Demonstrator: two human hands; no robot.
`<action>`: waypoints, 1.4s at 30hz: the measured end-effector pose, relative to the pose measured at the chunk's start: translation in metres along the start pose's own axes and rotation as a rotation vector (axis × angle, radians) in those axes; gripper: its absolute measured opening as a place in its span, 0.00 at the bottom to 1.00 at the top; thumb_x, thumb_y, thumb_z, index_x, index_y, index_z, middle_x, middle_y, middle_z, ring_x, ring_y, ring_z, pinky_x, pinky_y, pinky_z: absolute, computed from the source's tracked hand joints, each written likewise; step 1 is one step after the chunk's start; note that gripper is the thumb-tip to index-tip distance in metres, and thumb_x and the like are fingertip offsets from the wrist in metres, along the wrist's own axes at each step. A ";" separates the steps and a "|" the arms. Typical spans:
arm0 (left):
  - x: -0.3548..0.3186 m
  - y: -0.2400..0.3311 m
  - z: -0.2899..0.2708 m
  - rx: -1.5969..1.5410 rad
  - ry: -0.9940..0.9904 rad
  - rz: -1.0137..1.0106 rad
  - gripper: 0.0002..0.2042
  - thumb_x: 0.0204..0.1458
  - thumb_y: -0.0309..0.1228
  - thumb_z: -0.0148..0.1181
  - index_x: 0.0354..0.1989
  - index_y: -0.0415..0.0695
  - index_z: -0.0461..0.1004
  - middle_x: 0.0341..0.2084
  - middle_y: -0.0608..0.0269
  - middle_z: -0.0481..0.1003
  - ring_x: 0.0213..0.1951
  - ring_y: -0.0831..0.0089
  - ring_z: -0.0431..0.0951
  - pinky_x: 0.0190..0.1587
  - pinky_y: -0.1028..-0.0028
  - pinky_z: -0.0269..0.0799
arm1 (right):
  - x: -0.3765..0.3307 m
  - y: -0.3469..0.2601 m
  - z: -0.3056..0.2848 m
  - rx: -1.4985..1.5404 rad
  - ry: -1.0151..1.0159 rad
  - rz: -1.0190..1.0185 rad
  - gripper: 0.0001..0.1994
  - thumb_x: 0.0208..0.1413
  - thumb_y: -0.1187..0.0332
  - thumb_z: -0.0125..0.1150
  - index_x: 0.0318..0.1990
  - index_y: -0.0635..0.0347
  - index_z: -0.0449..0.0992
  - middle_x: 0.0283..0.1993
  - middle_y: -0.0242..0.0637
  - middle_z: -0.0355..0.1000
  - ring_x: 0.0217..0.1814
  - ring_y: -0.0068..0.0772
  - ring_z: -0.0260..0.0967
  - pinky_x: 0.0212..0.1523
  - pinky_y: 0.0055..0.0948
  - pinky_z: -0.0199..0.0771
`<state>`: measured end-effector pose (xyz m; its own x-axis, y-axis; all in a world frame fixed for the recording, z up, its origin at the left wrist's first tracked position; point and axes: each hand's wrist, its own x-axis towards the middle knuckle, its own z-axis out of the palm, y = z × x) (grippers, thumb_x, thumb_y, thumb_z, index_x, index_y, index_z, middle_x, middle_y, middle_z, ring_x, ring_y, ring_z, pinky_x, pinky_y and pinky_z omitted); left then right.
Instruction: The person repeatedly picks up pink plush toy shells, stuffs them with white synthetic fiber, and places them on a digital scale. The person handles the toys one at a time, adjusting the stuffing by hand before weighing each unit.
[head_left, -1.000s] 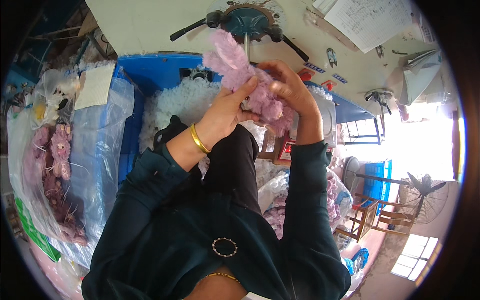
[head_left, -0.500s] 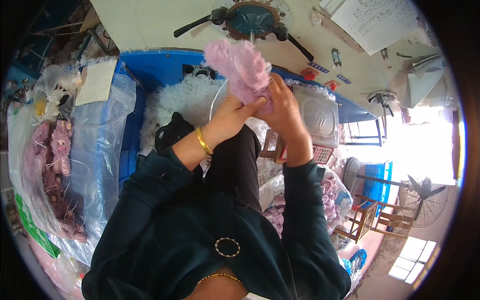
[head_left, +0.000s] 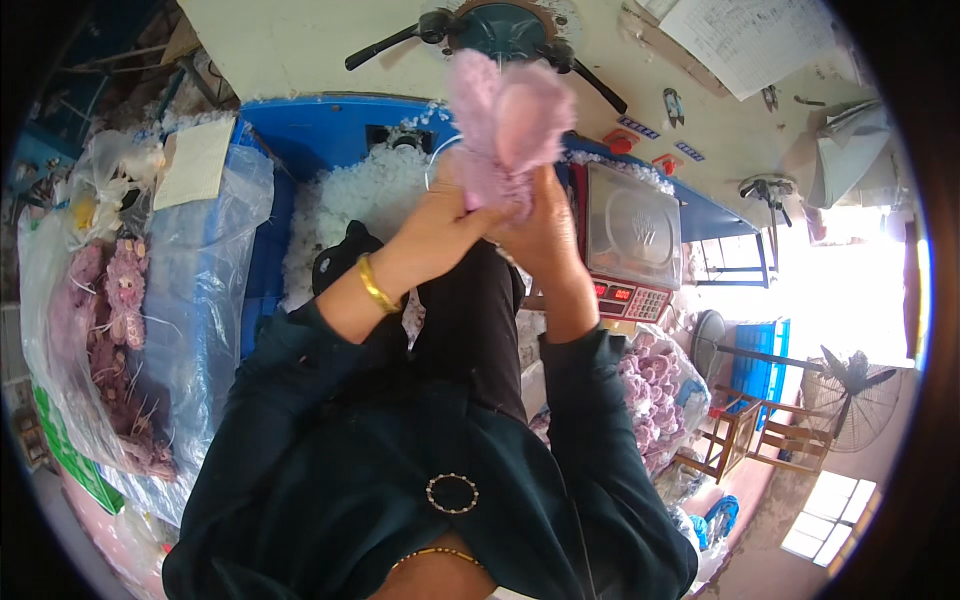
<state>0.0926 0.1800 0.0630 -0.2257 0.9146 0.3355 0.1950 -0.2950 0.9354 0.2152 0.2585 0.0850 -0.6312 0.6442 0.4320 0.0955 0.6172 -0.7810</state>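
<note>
Both hands are closed around a pink plush toy (head_left: 490,150), the left hand (head_left: 440,235) wrapping its lower part from the left, the right hand (head_left: 540,230) gripping it from the right, with the fingers meeting low on the fur; how far each finger curls behind the toy cannot be told. The toy is held up in front of the person, above the lap, two long ears pointing away from the body, the right ear showing a smoother, paler inner face; it is slightly blurred. A thin white strip (head_left: 430,168) curves beside the left hand; whether it joins the toy is unclear. A gold bracelet (head_left: 376,285) circles the left wrist. Below and beyond the hands, loose white stuffing (head_left: 365,185) lies heaped against a blue panel (head_left: 310,125). Past the toy's ears, a dark machine head (head_left: 500,25) with black handles sits on the pale tabletop (head_left: 300,50). Just right of the right hand is a scale (head_left: 635,230) with a lit red display. Farther out, a clear bag of pink plush pieces (head_left: 655,400) stands to the right, and more pink toys (head_left: 125,290) lie in plastic at the left.
</note>
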 end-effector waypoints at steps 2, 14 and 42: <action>-0.010 0.010 -0.011 -0.026 0.045 -0.038 0.31 0.53 0.38 0.60 0.57 0.36 0.51 0.51 0.51 0.66 0.52 0.65 0.68 0.56 0.69 0.62 | -0.002 -0.004 0.019 -0.059 0.053 -0.037 0.36 0.35 0.67 0.71 0.55 0.65 0.62 0.47 0.56 0.65 0.47 0.61 0.65 0.46 0.45 0.68; 0.027 0.045 -0.016 -0.068 -0.024 -0.141 0.31 0.54 0.45 0.58 0.56 0.34 0.54 0.31 0.56 0.71 0.20 0.76 0.75 0.21 0.80 0.72 | 0.031 -0.007 -0.010 0.469 0.054 0.345 0.35 0.39 0.67 0.73 0.54 0.67 0.62 0.46 0.41 0.73 0.45 0.29 0.71 0.46 0.29 0.72; -0.078 0.012 -0.057 -0.096 0.100 -0.394 0.18 0.62 0.37 0.46 0.57 0.42 0.64 0.47 0.57 0.70 0.29 0.79 0.72 0.31 0.81 0.69 | -0.048 0.084 -0.114 -0.053 0.036 0.607 0.32 0.36 0.57 0.74 0.48 0.64 0.70 0.39 0.46 0.76 0.42 0.37 0.75 0.37 0.33 0.77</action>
<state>0.0586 0.0892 0.0547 -0.3578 0.9327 -0.0458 -0.0140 0.0437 0.9989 0.3417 0.3313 0.0499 -0.4259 0.9023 -0.0672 0.4688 0.1565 -0.8693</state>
